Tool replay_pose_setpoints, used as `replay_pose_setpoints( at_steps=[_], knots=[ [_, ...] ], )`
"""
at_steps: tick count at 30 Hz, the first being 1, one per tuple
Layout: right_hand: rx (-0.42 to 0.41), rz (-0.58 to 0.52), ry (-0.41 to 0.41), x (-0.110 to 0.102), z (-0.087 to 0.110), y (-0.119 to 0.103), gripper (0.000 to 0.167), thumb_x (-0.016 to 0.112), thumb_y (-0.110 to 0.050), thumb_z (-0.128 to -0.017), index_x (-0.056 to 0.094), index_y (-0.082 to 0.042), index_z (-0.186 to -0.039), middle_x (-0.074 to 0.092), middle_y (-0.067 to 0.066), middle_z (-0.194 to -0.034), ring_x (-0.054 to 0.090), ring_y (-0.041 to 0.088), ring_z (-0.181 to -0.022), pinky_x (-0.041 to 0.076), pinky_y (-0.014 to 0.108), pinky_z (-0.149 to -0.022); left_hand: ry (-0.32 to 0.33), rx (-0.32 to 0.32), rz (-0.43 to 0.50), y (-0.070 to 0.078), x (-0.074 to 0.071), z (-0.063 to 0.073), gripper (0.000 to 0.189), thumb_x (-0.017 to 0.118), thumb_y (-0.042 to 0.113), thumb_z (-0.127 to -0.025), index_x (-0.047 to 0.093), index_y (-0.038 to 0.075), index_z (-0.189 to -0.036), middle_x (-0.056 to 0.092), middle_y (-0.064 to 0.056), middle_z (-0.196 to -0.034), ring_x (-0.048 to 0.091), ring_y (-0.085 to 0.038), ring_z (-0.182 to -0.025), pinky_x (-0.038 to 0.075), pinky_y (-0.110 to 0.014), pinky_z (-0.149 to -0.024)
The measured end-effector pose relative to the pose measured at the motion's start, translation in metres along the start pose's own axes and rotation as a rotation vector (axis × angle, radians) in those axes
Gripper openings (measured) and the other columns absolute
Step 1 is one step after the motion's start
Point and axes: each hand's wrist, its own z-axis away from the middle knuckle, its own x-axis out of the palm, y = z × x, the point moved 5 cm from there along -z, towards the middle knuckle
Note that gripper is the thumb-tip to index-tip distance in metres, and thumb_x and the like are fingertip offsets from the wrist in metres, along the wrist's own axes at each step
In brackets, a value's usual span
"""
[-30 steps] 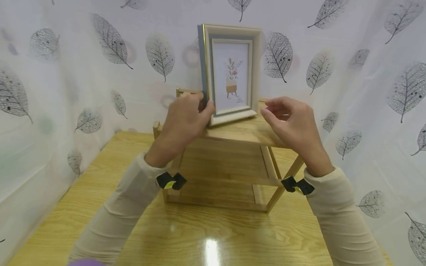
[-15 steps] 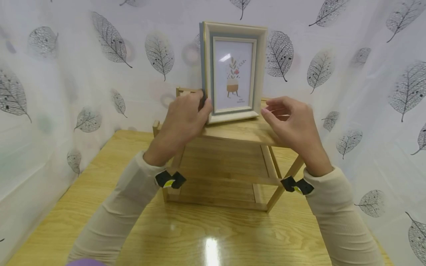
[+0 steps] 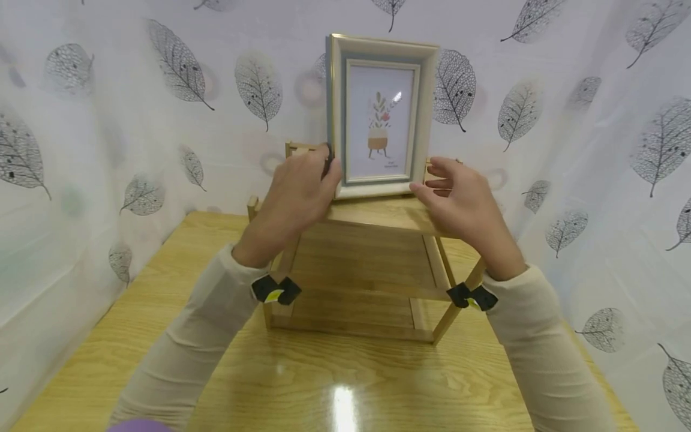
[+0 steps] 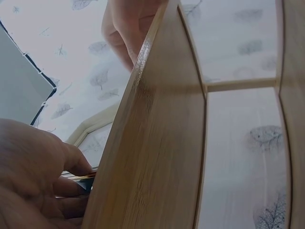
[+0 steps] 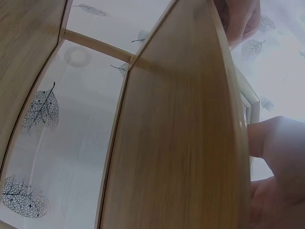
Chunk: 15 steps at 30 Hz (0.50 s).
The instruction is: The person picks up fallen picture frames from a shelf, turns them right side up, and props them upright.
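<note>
A cream and gold picture frame [image 3: 388,191] with a blue-grey inner border and a potted-plant print stands on the top board of a wooden shelf [image 3: 378,216], leaning back slightly. My left hand [image 3: 299,195] grips its lower left edge, thumb in front and fingers at the side. At the lower right corner, my right hand [image 3: 464,201] has its thumb over the front and curled fingers along the side. From the left wrist, the left hand [image 4: 38,176] shows at the frame's base beside the board. The right wrist view shows the right hand [image 5: 281,167] partly hidden by the board edge.
The shelf has lower boards [image 3: 356,312] beneath the top and stands on a wood-grain table [image 3: 302,384]. A pale curtain [image 3: 135,120] printed with leaves hangs behind and on both sides. A purple rounded thing [image 3: 141,426] shows at the bottom edge.
The picture frame has turned to face me more squarely, its right side shifting right. My right hand has moved left onto its lower corner; the left hand keeps its grip.
</note>
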Motion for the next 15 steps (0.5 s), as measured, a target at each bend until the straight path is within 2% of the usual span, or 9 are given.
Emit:
replay_pose_setpoints(
  at_steps=[4, 8, 15],
  knots=[
    [-0.018, -0.015, -0.019, 0.0036, -0.0021, -0.0011, 0.059, 0.066, -0.021, -0.100, 0.044, 0.008, -0.146, 0.058, 0.030, -0.135, 0.062, 0.043, -0.119, 0.052, 0.048, -0.099, -0.005, 0.008, 0.001, 0.0004, 0.0001, -0.0007, 0.031, 0.041, 0.016, -0.107, 0.046, 0.007, -0.078, 0.043, -0.006, -0.068, 0.039, -0.019, -0.059, 0.035, -0.030, -0.053],
    [-0.029, -0.022, -0.003, 0.0029, -0.0025, -0.0017, 0.054, 0.064, -0.017, -0.100, 0.047, 0.009, -0.144, 0.060, 0.031, -0.132, 0.064, 0.043, -0.116, 0.053, 0.048, -0.098, -0.008, 0.010, -0.007, 0.0005, -0.0004, -0.0011, 0.032, 0.042, 0.017, -0.108, 0.047, 0.006, -0.079, 0.043, -0.006, -0.068, 0.040, -0.020, -0.059, 0.035, -0.030, -0.053],
    [-0.004, -0.021, 0.022, 0.0010, -0.0022, 0.0009, 0.046, 0.062, -0.016, -0.100, 0.053, 0.008, -0.138, 0.063, 0.027, -0.130, 0.065, 0.042, -0.113, 0.054, 0.050, -0.097, 0.007, 0.013, -0.049, -0.0010, -0.0015, -0.0011, 0.033, 0.047, 0.021, -0.108, 0.050, 0.005, -0.080, 0.048, -0.009, -0.071, 0.048, -0.026, -0.067, 0.040, -0.035, -0.061]
  ],
)
